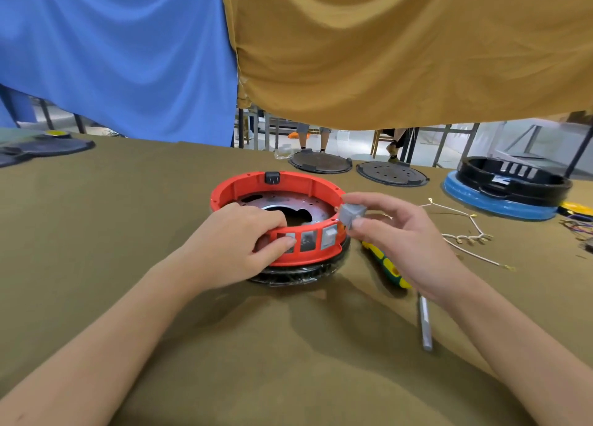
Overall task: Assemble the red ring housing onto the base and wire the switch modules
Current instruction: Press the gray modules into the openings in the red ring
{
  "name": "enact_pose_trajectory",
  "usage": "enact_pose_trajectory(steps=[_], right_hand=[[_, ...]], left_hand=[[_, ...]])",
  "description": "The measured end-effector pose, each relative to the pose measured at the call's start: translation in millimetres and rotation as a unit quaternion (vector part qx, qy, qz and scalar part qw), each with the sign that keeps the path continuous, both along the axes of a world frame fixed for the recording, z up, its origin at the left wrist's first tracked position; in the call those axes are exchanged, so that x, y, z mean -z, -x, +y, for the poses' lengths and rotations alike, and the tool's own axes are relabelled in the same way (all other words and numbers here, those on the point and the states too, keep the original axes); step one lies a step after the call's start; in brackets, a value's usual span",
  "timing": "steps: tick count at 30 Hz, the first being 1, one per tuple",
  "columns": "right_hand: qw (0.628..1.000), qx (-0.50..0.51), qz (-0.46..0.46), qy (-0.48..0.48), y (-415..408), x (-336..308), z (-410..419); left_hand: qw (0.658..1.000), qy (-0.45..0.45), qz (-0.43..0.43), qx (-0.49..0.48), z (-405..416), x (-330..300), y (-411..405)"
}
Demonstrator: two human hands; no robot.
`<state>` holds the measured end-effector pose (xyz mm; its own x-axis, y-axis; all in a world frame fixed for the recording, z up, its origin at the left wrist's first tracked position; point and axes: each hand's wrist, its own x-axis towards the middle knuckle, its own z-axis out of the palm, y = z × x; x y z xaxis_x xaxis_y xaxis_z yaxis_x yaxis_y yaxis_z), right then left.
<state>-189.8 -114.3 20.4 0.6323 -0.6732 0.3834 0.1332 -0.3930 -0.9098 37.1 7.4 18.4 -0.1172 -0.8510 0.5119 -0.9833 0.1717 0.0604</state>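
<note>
The red plastic ring housing (pixel 277 198) sits on a black round base (pixel 298 273) at the middle of the olive-cloth worktop (pixel 160 201). The left hand (pixel 234 236) grips its near wall, thumb pressing a window there. The right hand (pixel 394 233) pinches a small grey cube-shaped switch module (pixel 351 215) just beside the ring's right edge. Under that hand lies a green-and-yellow-handled screwdriver (pixel 393 270); white wires (pixel 465 233) lie further right.

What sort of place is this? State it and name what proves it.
Probably an assembly workshop: a cloth-covered workbench holds a red ring housing on its base, a screwdriver, loose wires and spare round black plates.
</note>
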Motion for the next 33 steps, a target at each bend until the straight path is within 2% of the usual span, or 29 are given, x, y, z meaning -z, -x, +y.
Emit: enact_pose_trajectory(steps=[3, 17, 24, 30, 33], right_hand=[[0.995, -0.066, -0.046, -0.053, -6, 4, 9], [0.997, -0.062, -0.042, -0.021, -9, 7, 13], [0.998, -0.038, -0.02, 0.035, -10, 6, 18], [0.998, -0.024, -0.043, 0.027, -12, 6, 21], [0.997, -0.049, -0.059, -0.025, -12, 7, 21]], left_hand=[[1.0, 0.013, -0.011, -0.006, -1, 0, 4], [1.0, 0.019, -0.002, -0.002, -3, 1, 6], [0.999, 0.033, 0.007, 0.007, -4, 3, 3], [0.995, 0.077, 0.052, 0.044, -2, 3, 9], [0.991, 0.112, 0.054, 0.057, -3, 2, 17]])
